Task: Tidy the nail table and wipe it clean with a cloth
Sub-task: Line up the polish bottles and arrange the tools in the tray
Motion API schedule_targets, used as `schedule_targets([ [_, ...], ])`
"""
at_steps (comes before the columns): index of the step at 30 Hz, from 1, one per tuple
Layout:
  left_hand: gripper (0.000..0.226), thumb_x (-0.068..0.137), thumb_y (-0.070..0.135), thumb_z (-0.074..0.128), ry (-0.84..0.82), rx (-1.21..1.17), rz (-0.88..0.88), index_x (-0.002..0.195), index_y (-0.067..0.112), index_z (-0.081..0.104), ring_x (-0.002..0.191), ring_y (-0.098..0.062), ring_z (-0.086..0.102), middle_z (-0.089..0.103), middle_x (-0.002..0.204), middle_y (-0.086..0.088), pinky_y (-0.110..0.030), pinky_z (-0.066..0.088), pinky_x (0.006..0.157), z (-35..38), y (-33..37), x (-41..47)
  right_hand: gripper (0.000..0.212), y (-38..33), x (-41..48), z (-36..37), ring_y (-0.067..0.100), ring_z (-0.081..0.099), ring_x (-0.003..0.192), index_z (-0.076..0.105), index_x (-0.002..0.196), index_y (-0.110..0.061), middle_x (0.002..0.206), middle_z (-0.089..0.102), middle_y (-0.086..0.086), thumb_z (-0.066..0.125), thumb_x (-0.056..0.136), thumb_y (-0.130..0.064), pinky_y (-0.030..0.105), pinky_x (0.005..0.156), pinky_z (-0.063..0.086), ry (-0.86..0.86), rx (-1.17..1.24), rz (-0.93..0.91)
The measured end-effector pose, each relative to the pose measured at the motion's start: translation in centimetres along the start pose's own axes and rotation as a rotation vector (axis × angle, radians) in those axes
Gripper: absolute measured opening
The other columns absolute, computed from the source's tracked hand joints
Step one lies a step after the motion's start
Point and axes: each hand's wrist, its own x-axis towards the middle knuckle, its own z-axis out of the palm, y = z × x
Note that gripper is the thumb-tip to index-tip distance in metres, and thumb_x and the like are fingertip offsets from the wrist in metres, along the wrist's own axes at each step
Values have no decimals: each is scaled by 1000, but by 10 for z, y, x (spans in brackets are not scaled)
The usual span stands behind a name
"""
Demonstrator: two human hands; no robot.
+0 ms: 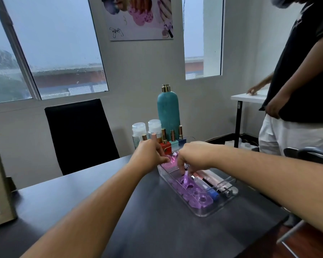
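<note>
Your left hand (pixel 150 154) pinches a pink piece (pixel 172 160) and your right hand (pixel 192 155) pinches a purple piece (pixel 186 180) inside the clear tray (pixel 203 214) (toward the table's (pixel 138 220) right edge), so lay both flat in their compartments.

A grey wall (pixel 142 75) holds rain-streaked windows (pixel 50 40) and a poster (pixel 138 17); a black chair (pixel 78 135) stands below.
</note>
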Motion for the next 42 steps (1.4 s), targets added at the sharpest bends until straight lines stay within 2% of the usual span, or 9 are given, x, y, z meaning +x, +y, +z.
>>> schedule_targets([
  [2,20,68,29,80,4,-7,8,60,18,65,60,-6,59,63,63,7,-20,47,58,0,-1,-1,16,0,4,0,12,52,76,73,88,-25,83,60,-8,77,74,-19,24,58,36,-18,-10,-8],
  [5,19,69,28,79,3,-3,8,61,18,64,61,-7,60,64,64,6,-19,48,58,0,-1,-1,12,1,7,-1,14,54,88,70,85,-21,89,60,-7,74,76,-15,31,72,47,-51,-4,-32],
  [10,19,71,27,78,6,8,12,62,18,64,61,-7,60,63,64,6,-20,48,59,1,0,-2,20,4,7,-2,13,46,89,58,76,-26,95,51,-6,73,76,-12,29,73,41,-28,-32,-77],
  [14,20,70,28,78,9,5,7,60,19,63,57,-5,57,61,61,9,-15,41,53,0,0,-2,21,7,5,1,17,56,88,56,70,-23,94,64,0,69,76,-8,32,77,48,-3,-4,-72],
  [20,19,70,29,78,14,17,13,61,20,64,60,-5,58,61,63,9,-15,43,55,2,0,-1,17,8,5,6,13,52,72,60,78,-22,79,60,-5,64,79,-5,23,57,36,12,43,-64],
  [25,20,69,30,79,18,14,8,59,22,63,59,-3,58,61,61,11,-15,42,54,3,-1,-1,14,5,7,4,11,53,73,69,84,-18,78,59,-7,66,79,-5,24,63,42,-32,24,-71],
  [30,21,70,30,78,13,23,7,59,22,62,57,-2,56,58,59,12,-13,39,52,1,1,-2,15,5,7,0,19,57,93,61,77,-21,99,62,3,67,79,-8,35,82,51,-51,30,-77],
  [38,17,71,28,78,16,34,18,65,17,67,63,-6,60,64,65,6,-22,49,61,-2,4,-5,10,15,-3,-11,16,59,79,61,79,-15,83,64,1,66,81,-7,27,73,50,5,123,-26],
  [42,14,73,27,77,11,16,17,68,19,66,67,-7,62,65,67,7,-19,49,64,-3,3,-10,13,19,-15,-25,9,54,71,66,95,-15,79,60,-3,65,84,-9,17,62,40,44,244,32],
])
